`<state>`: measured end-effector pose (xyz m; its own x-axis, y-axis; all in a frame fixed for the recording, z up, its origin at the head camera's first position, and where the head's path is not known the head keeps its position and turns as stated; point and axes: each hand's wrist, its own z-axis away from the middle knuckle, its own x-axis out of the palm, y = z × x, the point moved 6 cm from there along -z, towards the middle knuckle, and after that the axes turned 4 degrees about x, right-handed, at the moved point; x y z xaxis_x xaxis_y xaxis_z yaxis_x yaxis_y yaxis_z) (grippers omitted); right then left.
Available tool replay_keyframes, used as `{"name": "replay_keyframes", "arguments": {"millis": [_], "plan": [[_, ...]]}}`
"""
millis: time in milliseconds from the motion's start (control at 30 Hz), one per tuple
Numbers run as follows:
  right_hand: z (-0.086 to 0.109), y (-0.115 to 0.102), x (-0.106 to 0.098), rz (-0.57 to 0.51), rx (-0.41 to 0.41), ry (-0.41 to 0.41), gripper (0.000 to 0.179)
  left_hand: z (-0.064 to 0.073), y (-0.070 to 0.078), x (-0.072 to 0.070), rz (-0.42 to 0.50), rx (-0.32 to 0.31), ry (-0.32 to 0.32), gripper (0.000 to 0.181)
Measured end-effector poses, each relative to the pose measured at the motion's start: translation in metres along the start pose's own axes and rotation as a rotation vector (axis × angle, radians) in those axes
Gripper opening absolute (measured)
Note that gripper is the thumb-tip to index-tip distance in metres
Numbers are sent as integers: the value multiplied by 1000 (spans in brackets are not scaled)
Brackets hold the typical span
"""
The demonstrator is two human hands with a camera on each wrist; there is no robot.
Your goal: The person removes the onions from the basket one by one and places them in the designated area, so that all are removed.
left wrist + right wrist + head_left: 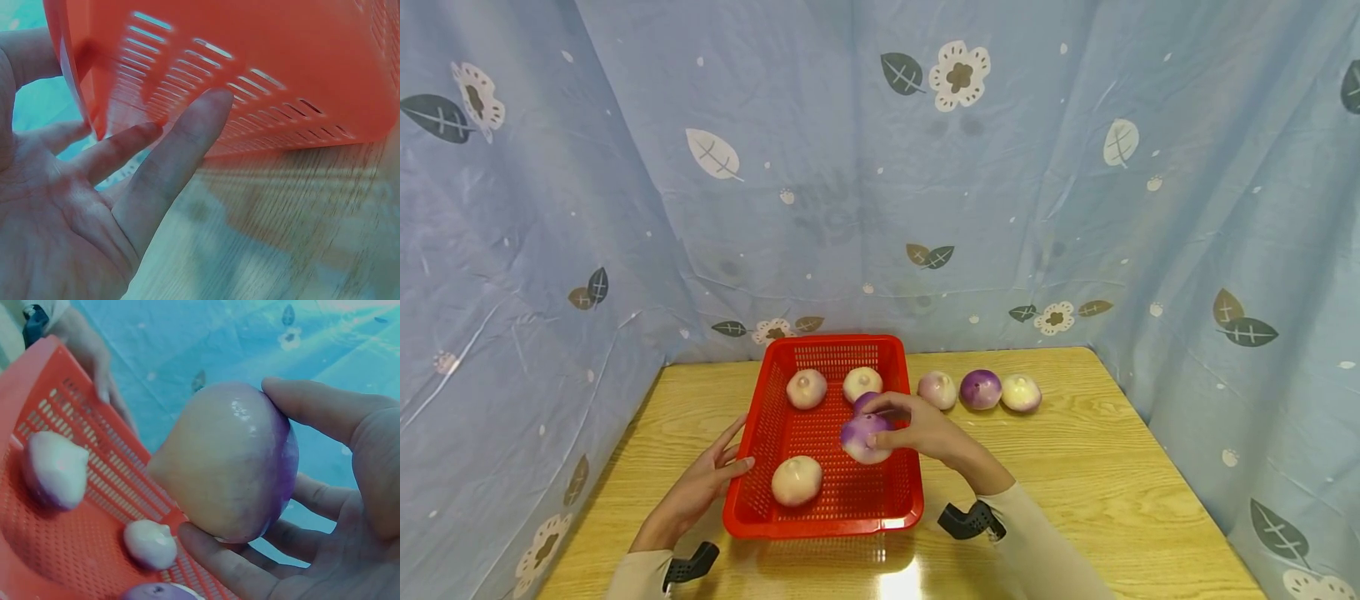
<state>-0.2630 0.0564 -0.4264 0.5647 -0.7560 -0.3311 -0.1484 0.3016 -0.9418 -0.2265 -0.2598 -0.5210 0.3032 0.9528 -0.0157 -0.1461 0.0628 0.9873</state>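
My right hand [910, 425] holds a purple-and-white onion [228, 462] between curled fingers and thumb, above the right half of a red plastic basket [752, 521]. In the right wrist view the onion's pale pointed end faces left, away from the palm. Inside the basket sit a pale onion [807, 388] at the back left, another pale onion [862, 385] at the back and a third pale onion [797, 481] at the front left. A purple onion [866, 402] is partly hidden by the right hand. My left hand [703, 479] holds the basket's left side, one digit over the rim, other fingers along the outer wall.
To the basket's right on the wooden table [1037, 483], a pinkish onion [937, 390], a dark purple onion [981, 389] and a cream onion [1022, 392] form a row. A blue patterned curtain [865, 167] hangs behind the table and on both sides.
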Motion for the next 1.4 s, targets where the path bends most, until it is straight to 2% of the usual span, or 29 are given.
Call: {"name": "replay_keyframes", "arguments": {"millis": [300,567,733,1067,1233,1400], "plan": [[13,4,-26,47,-11,126,40,1,1,1,3,19,-32,80],[23,13,-43,-13,-21,234,42,1,1,1,11,9,-19,80],[25,21,-57,-78,-27,346,43,1,1,0,10,15,-24,80],[33,45,-74,-152,17,511,44,1,2,0,8,19,-32,80],[33,57,-78,-188,40,537,44,2,2,0,2,13,-26,81],[34,70,-80,-161,92,555,45,1,1,-1,-3,7,-11,81]]}}
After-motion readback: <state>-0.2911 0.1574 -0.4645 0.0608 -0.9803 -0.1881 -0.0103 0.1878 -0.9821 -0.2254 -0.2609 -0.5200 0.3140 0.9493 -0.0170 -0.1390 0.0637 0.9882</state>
